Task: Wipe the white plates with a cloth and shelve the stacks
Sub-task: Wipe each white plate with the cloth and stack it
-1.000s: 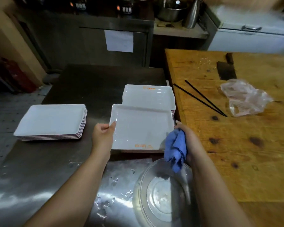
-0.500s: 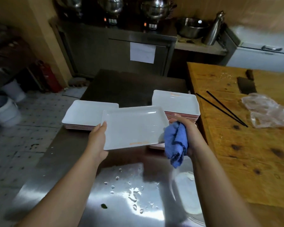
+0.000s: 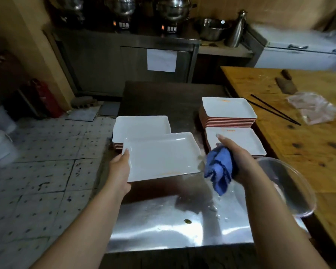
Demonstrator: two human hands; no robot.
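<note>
My left hand (image 3: 119,169) grips the left edge of a white rectangular plate (image 3: 163,156) held above the steel table (image 3: 175,226), partly over a left stack of white plates (image 3: 142,126). My right hand (image 3: 239,158) holds a bunched blue cloth (image 3: 219,169) just right of that plate, apart from it. Two more stacks stand to the right: a tall one (image 3: 228,111) at the back and a low one (image 3: 241,138) in front, partly behind my right hand.
A clear plastic bowl (image 3: 287,187) sits at the table's right edge. The wooden counter (image 3: 299,144) to the right carries black chopsticks (image 3: 273,109), a cleaver (image 3: 285,84) and a crumpled plastic bag (image 3: 314,107). Water drops wet the steel. Tiled floor and white buckets (image 3: 0,146) lie left.
My left hand has carried the plate leftward, away from the right stacks and over the left stack. My right hand has let go of the plate's edge and keeps the cloth.
</note>
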